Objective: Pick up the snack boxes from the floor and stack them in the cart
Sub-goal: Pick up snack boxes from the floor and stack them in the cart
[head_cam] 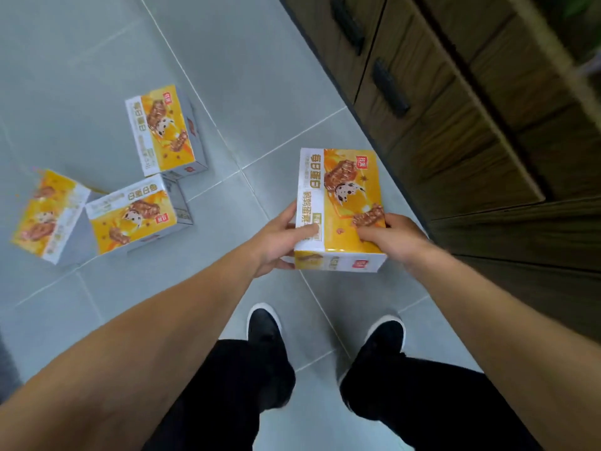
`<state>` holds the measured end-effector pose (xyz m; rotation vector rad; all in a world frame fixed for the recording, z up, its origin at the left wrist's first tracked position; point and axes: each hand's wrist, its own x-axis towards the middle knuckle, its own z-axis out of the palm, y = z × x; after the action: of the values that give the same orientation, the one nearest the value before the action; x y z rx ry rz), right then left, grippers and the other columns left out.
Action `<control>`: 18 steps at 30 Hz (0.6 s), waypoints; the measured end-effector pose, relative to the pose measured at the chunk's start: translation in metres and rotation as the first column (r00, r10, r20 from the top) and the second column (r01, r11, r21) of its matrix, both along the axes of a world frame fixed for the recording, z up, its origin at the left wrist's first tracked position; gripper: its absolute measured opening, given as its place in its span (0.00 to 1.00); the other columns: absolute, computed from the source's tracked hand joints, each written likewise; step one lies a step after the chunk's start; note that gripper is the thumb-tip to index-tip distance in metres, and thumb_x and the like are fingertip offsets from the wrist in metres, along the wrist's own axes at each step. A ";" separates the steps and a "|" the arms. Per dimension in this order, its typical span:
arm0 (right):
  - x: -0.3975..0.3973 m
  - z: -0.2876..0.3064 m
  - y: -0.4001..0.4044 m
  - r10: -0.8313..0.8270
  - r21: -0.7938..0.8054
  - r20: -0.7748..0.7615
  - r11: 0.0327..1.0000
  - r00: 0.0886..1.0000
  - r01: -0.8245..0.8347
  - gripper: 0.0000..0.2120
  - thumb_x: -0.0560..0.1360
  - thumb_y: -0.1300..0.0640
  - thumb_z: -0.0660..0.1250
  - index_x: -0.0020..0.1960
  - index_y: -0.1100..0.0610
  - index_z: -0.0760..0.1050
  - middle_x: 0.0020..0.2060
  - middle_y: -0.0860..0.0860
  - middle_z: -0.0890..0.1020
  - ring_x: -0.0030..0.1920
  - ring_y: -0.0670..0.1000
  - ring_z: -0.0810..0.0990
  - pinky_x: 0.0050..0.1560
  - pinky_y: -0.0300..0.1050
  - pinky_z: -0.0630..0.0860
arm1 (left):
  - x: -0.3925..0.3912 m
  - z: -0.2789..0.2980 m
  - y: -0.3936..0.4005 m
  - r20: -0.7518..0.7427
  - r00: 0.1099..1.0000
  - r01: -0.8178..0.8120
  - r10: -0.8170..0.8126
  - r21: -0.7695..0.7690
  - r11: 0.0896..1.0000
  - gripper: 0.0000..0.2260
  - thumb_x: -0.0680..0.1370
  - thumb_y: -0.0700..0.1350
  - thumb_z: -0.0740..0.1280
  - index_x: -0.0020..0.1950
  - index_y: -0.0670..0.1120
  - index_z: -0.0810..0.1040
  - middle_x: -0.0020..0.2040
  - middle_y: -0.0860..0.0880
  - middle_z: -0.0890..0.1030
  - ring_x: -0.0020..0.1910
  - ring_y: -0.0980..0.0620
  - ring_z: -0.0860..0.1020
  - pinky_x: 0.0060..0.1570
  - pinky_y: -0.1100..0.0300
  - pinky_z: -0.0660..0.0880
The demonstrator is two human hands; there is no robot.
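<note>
Four snack boxes are visible, each rectangular, printed yellow-orange with a white band, snack-bar artwork and a small red logo. The held box [340,206] sits right of frame centre, top face up, raised above the floor, gripped at its near end by the left hand [276,237] and the right hand [393,236]. Three boxes lie on the grey tiled floor at left: the upper box [164,130], the middle box [133,214] just below it with corners close together, and the far-left box [45,216], tilted and blurred, beside the middle box.
</note>
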<state>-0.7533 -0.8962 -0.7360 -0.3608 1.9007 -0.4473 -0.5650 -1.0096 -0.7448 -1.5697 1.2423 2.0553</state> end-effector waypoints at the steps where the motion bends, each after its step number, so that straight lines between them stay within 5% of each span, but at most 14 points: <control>1: 0.001 0.037 0.003 -0.014 0.003 0.027 1.000 1.000 0.014 0.07 0.73 0.48 0.72 0.42 0.49 0.77 0.49 0.49 0.84 0.47 0.50 0.83 0.55 0.49 0.78 | 0.005 0.038 0.005 0.003 0.999 -0.033 0.033 0.015 0.999 0.23 0.78 0.51 0.68 0.68 0.70 0.66 0.57 0.56 0.83 0.52 0.50 0.84 0.53 0.46 0.78; 8: 0.007 0.253 0.021 -0.022 0.007 0.127 1.000 0.992 0.021 0.18 0.71 0.42 0.72 0.56 0.51 0.80 0.49 0.48 0.85 0.49 0.50 0.84 0.60 0.54 0.78 | 0.028 0.255 0.033 -0.017 0.991 -0.131 0.132 0.064 0.989 0.22 0.77 0.55 0.69 0.68 0.67 0.68 0.55 0.55 0.84 0.47 0.48 0.85 0.44 0.50 0.81; 11: 0.011 0.313 0.034 -0.075 -0.026 0.146 0.996 0.986 0.080 0.15 0.73 0.45 0.72 0.56 0.50 0.79 0.49 0.49 0.85 0.49 0.50 0.84 0.56 0.51 0.79 | 0.029 0.318 0.043 -0.025 0.987 -0.158 0.160 0.055 0.986 0.20 0.77 0.54 0.69 0.67 0.67 0.70 0.55 0.54 0.84 0.48 0.46 0.85 0.48 0.47 0.82; 14: 0.017 0.372 0.046 -0.180 -0.090 0.223 0.975 0.958 0.204 0.12 0.74 0.48 0.71 0.56 0.50 0.78 0.49 0.49 0.85 0.45 0.48 0.84 0.42 0.43 0.78 | 0.029 0.376 0.054 -0.020 0.984 -0.177 0.177 0.030 0.984 0.18 0.78 0.52 0.67 0.66 0.66 0.72 0.53 0.55 0.85 0.47 0.45 0.85 0.50 0.45 0.81; 18: 0.021 0.426 0.058 -0.205 -0.075 0.326 0.967 0.923 0.242 0.12 0.72 0.43 0.72 0.54 0.41 0.74 0.51 0.46 0.84 0.50 0.50 0.83 0.47 0.49 0.76 | 0.033 0.431 0.063 -0.041 0.978 -0.206 0.206 0.001 0.979 0.18 0.79 0.50 0.67 0.66 0.67 0.72 0.53 0.54 0.85 0.51 0.43 0.84 0.51 0.43 0.80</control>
<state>-0.7325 -0.8382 -0.3103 -0.1338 1.6108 -0.7255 -0.5315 -0.9463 -0.3142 -1.7312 1.1390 2.2208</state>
